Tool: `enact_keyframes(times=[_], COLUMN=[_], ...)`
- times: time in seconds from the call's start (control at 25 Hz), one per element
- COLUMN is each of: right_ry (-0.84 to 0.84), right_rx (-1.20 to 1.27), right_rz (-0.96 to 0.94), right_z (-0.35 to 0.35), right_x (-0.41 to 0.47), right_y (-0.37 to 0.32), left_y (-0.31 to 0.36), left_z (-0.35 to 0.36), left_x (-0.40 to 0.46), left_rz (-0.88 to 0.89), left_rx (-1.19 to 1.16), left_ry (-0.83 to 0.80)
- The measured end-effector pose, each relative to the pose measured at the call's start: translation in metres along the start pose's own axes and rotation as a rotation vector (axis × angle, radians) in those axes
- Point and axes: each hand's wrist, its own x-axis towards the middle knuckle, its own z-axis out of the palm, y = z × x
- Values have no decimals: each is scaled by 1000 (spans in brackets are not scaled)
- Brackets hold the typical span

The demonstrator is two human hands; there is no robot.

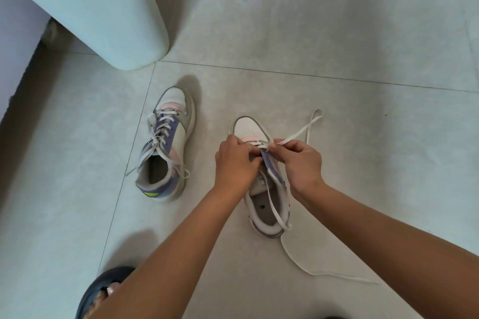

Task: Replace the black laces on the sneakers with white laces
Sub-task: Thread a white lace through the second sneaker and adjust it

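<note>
Two white, purple and pink sneakers stand on the tiled floor. The left sneaker (167, 145) is fully laced with a white lace. The right sneaker (264, 181) has a white lace (298, 132) through its lowest eyelets only. My left hand (234, 163) grips the shoe's left eyelet flap near the toe. My right hand (298, 160) pinches the white lace just beside the lower eyelets. One lace end loops out to the upper right; the other runs through the shoe opening and trails over the floor at the lower right. No black lace is in view.
A pale rounded bin or cabinet (103, 8) stands at the upper left, close behind the left sneaker. A foot in a dark blue sandal (103, 290) shows at the bottom left. Grey floor tiles (337, 33) stretch beyond and to the right.
</note>
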Motion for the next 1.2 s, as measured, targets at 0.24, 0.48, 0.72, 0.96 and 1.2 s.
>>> enact_keyframes(times=[0.24,0.48,0.72,0.96,1.2], right_ry=[-32,-22,-123,-157,-7], right_rx=[-17,-193,-165,-256,-221], right_rz=[-4,-102,-5,60,79], right_z=[7,-1,-11,-37,-51], right_x=[-2,1,2,-14,-30], right_y=[-2,3,3,7,18], left_y=[-6,-5,-2,19,42], left_z=[3,3,6,12,-42], left_x=[3,8,10,13,15], left_rz=[30,47,100,272,463], left_rx=[-72,-110,-80,167,167], left_ry=[11,-15,-40,-187,-605])
